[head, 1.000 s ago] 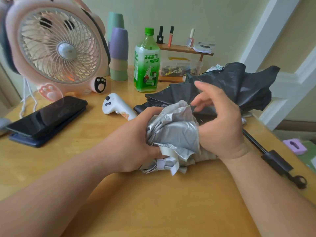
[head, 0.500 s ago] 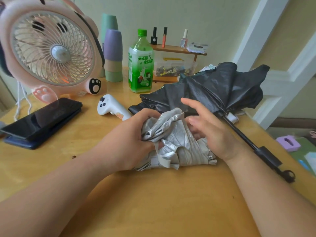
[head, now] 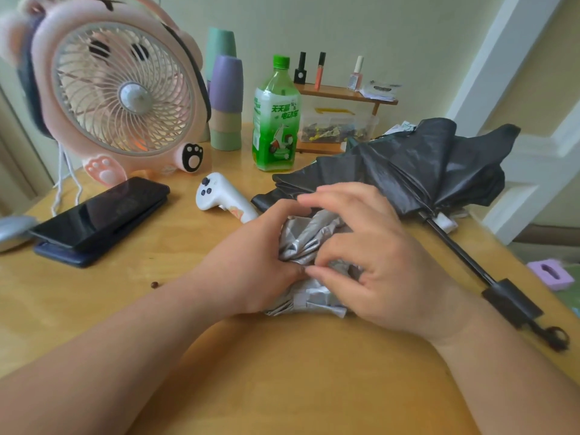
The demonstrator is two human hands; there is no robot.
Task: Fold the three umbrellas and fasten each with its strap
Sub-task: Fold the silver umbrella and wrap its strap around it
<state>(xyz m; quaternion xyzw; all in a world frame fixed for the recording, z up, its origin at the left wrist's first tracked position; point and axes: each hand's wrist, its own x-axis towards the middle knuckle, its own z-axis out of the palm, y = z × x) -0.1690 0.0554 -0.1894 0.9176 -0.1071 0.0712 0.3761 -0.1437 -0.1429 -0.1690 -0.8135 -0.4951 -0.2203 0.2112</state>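
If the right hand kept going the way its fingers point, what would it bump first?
Most likely the left hand, gripping the silver umbrella just beyond the right hand; depth is unclear.

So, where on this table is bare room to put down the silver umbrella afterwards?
Bare table lies at the near edge, between the two forearms. A second patch lies between the phone and the left hand, in front of the white controller. Crowded: the back, with fan and bottle, and the right side, under the black umbrella.
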